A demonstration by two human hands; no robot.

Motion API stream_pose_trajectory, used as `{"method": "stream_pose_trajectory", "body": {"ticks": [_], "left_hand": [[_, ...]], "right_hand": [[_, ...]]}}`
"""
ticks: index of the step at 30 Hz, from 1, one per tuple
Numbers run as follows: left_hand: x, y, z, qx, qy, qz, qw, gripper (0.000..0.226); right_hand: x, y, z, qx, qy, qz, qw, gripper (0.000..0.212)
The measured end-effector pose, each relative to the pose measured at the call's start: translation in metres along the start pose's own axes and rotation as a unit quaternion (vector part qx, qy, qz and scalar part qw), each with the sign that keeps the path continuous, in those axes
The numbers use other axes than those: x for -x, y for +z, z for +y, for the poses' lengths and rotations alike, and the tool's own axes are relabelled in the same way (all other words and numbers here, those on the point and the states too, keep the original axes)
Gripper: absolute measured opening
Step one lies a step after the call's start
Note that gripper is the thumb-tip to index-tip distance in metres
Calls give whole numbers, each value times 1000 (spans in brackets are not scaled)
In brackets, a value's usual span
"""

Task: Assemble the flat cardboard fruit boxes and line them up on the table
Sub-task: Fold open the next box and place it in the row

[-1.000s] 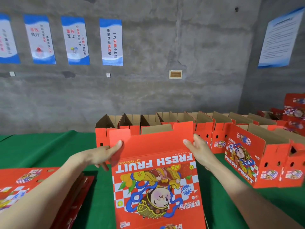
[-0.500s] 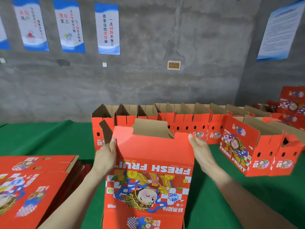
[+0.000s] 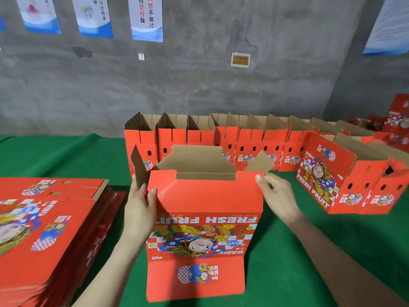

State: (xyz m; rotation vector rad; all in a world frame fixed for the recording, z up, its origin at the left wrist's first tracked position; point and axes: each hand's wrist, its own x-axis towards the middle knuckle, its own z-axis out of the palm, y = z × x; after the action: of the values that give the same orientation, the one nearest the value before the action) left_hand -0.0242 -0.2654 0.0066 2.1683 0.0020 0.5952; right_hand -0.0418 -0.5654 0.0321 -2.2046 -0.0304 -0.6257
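Over the green table (image 3: 309, 251), centre front, your left hand (image 3: 138, 209) grips the half-open box (image 3: 205, 200) by its left edge and your right hand (image 3: 278, 196) pinches its top right corner. Long axis runs away from you, open mouth toward the wall, brown inside showing. Row of assembled boxes (image 3: 221, 138) behind, mouths up. Flat stack (image 3: 48, 229) at left.

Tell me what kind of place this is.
Probably a fruit-packing workshop: a stack of flat boxes, a row of assembled boxes on a green table, and work posters on a bare concrete wall.
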Motion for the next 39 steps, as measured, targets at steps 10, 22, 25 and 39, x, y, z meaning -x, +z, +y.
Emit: {"method": "stream_pose_trajectory", "body": {"ticks": [10,22,25,39], "left_hand": [[21,-18,4,-24,79,73,994,38],[9,-7,-9,-4,163,-16,987,125],[-5,-11,-10,-28,221,-44,974,72],[-97,-2,50,-15,91,-394,914,56]], "right_hand": [[10,18,-10,74,-2,137,988,13],[28,31,-1,92,-116,53,988,110],[25,33,1,105,-117,63,985,113],[19,27,8,101,-99,40,989,83]]}}
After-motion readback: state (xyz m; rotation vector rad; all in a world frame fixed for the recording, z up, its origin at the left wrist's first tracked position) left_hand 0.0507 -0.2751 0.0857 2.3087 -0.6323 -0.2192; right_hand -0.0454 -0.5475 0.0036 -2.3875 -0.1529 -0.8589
